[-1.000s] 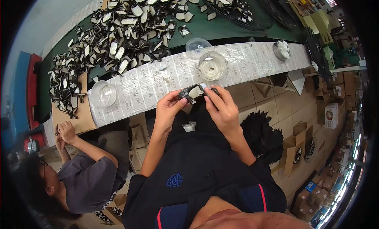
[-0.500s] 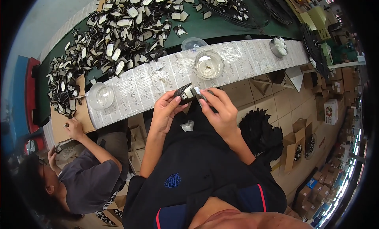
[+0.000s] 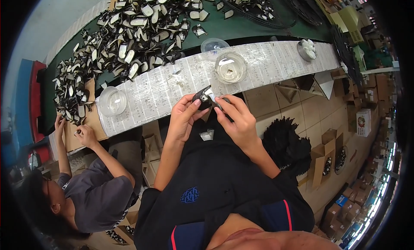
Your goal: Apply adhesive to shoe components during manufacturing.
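The black piece (image 3: 199, 97) with a pale inner face is held up off the tabletop (image 3: 151, 92), in front of the dark-shirted person and between the two hands. The left hand (image 3: 183, 118) grips it from its left side, the thumb on top and the fingers curled behind and beneath. The right hand (image 3: 241, 120) meets it from the opposite side: its thumb and fingers are pinched together around a small dark item (image 3: 224, 103), partly hidden, whose kind I cannot make out, nor whether it is separate from the piece.

The relation that matters is this: the piece lies just to the left of the right fingers, its pale face turned toward them, and its long axis seems to slant from lower left to upper right. Both hands are at it, the left bearing it and the right at its right edge.

Just beyond the hands stands a round clear bowl (image 3: 218, 64) on the tabletop. A clear tub (image 3: 101, 104) stands farther left, near the big heap of similar black-and-pale pieces (image 3: 138, 41). At far left, a co-worker's hand (image 3: 87, 135) is over brown cardboard (image 3: 95, 126).
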A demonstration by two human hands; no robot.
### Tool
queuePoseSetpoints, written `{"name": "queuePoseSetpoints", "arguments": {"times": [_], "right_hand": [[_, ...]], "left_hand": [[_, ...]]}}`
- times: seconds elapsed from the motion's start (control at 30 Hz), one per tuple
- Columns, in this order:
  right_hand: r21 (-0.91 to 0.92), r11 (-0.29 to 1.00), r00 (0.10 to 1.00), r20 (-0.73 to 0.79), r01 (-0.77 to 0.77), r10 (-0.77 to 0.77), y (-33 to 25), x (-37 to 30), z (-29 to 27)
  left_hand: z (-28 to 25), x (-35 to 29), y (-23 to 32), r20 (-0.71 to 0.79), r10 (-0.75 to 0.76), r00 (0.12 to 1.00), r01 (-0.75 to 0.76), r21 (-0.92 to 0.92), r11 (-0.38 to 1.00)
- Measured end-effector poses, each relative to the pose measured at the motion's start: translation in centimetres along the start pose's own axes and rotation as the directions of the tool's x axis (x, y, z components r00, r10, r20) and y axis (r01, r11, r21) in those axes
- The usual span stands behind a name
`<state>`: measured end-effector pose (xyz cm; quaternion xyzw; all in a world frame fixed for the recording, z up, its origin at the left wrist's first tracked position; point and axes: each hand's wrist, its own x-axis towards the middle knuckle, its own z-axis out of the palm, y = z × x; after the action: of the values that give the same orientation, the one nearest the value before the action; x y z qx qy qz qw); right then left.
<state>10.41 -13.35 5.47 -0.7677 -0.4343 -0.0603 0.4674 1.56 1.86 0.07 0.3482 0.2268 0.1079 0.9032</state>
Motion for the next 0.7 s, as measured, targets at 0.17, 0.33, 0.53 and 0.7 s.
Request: {"name": "queuePoseSetpoints", "arguments": {"times": [0.17, 0.33, 0.53, 0.7], "right_hand": [[-0.1, 0.995, 0.998, -0.06, 0.013, -0.02, 0.7, -0.1, -0.6], [-0.147, 0.989, 0.991, -0.136, -0.018, -0.002, 1.1, 0.3, -1.7], [-0.081, 0.993, 0.982, -0.175, -0.082, 0.067, 1.3, 0.2, -2.4], [0.021, 0.997, 0.989, -0.129, -0.073, 0.075, 0.3, 0.0, -2.6]], "left_hand": [[0.0, -0.1, 0.2, -0.01, 0.014, 1.0, -0.014, 0.0, 1.0], [-0.2, -0.5, 0.0, 0.0, -0.002, 1.0, 0.002, -0.007, 1.0], [-0.5, -0.4, -0.6, 0.017, -0.036, 0.999, 0.036, -0.038, 0.999], [0.2, -0.6, -0.2, 0.029, -0.024, 0.999, 0.025, -0.037, 0.999]]}}
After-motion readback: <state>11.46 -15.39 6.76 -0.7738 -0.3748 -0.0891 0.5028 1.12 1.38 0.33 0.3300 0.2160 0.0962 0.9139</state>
